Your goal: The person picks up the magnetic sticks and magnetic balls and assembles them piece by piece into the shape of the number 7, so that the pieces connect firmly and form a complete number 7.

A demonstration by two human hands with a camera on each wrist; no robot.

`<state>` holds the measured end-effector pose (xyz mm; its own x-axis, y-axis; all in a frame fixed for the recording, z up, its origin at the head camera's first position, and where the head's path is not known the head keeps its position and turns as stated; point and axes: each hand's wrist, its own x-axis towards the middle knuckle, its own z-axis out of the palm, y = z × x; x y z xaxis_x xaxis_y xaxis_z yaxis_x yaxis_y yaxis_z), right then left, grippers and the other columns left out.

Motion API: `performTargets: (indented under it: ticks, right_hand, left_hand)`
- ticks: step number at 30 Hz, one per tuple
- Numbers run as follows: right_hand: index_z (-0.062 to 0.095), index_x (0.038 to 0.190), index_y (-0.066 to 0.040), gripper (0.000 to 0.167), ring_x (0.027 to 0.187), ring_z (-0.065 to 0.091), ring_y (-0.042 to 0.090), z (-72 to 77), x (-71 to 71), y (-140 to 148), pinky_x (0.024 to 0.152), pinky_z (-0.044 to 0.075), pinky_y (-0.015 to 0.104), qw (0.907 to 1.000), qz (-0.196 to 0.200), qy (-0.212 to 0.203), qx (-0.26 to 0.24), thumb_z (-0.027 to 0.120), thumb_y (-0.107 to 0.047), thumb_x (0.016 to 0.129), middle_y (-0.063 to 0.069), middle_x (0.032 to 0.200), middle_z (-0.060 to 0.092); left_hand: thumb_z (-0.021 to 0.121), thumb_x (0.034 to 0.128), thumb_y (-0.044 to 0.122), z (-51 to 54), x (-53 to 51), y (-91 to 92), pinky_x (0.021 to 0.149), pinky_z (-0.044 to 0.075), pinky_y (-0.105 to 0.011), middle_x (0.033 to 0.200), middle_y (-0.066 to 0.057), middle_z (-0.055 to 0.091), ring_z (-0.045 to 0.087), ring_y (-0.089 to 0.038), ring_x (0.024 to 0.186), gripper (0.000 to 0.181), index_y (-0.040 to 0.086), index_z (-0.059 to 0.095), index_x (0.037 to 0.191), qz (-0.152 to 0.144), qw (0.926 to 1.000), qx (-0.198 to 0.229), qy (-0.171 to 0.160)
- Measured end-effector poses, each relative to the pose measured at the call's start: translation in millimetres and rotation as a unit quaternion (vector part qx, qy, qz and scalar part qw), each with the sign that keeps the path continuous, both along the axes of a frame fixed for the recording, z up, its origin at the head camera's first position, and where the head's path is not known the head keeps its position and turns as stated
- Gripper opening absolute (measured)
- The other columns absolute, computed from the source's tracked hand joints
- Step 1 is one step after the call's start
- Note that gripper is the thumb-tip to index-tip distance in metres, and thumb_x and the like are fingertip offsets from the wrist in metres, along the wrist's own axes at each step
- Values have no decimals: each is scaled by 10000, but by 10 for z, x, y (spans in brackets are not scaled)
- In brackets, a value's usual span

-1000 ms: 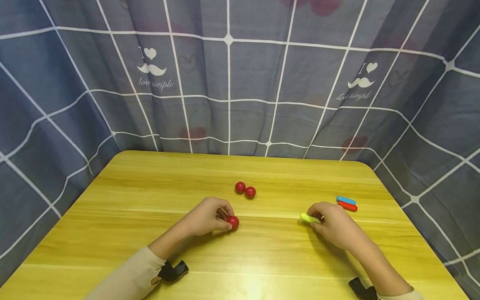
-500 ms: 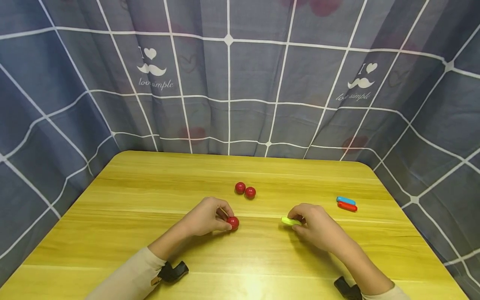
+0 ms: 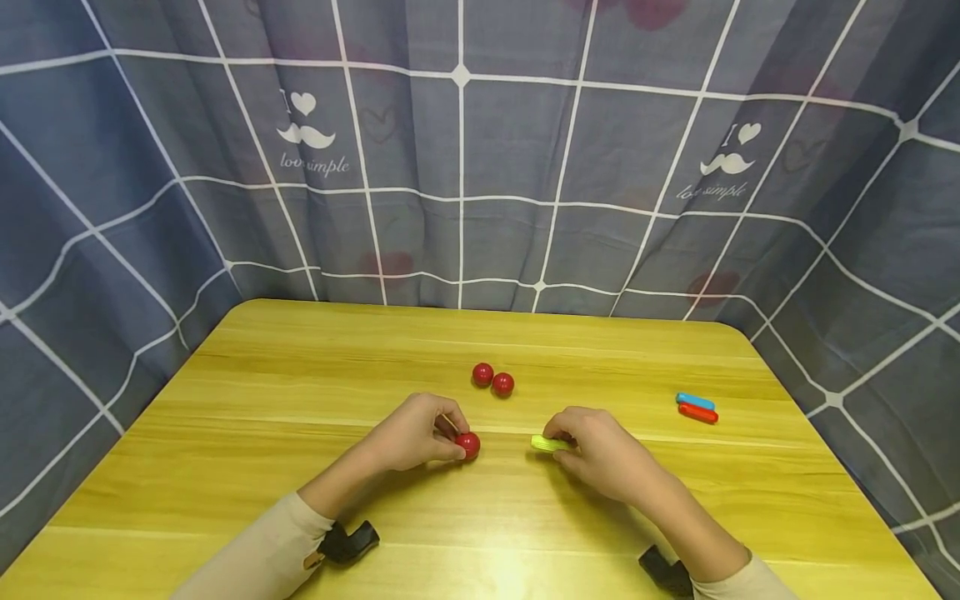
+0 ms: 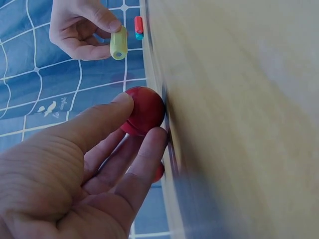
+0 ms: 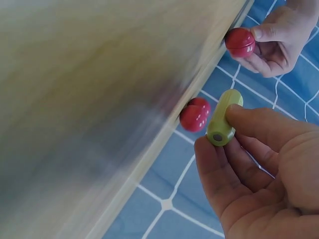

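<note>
Yellow-green rod (image 3: 549, 443) and red ball (image 3: 469, 446), each held in one of a person's hands above a wood-grained surface (image 3: 300, 358). The right hand (image 3: 611, 458) pinched the rod between thumb and fingers near one end; the free end pointed toward the ball, and a gap separated the two. A round grey spot marked each end of the rod, as the two wrist views showed. The left hand (image 3: 416, 433) gripped the ball between thumb and fingertips, low over the surface; whether it touched the wood could not be told. Farther from the person, near the middle, lay a pair of red balls (image 3: 503, 384), side by side. Well to the right, beyond the right hand, a blue rod (image 3: 695, 401) and a red rod (image 3: 698, 413) lay alongside each other, the red one nearer the person. Light sleeves (image 3: 258, 546) covered the forearms, with a black device (image 3: 349, 543) at each wrist. Behind hung a blue-grey curtain (image 3: 420, 125) with white grid lines.
</note>
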<state>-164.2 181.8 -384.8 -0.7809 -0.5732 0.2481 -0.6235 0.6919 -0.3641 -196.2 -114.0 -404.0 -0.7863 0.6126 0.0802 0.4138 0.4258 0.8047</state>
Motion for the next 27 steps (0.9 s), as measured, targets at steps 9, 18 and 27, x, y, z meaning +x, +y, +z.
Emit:
performTargets:
  ticks: [9,18,27]
  right_hand:
    - [707,960,-92,213,820,608,93,22,-21,-114,714,541,279,9997,159,-79,189,776,0,780,-23,927,676]
    - [710,974,-125,203,832,610,76,14,-41,-247,748,540,263,9987,281,-214,378,751,-28,800,-56,929,672]
    - [704,949,-97,166,821,612,82,-6,-65,-413,730,534,235,9973,483,-209,514,758,-36,805,-36,903,668]
  left_hand:
    - [810,769,17,10,1,7,702,560,-232,847,-4,706,689,-112,774,167,65,692,877,-14,10000,6,7]
    - [811,767,7,17,17,18,683,562,-218,868,-9,705,693,-118,782,173,62,693,880,22,10000,-7,-39]
    - [803,764,-24,22,20,23,662,568,-225,890,-32,704,702,-129,781,178,49,696,887,-18,9997,120,-206]
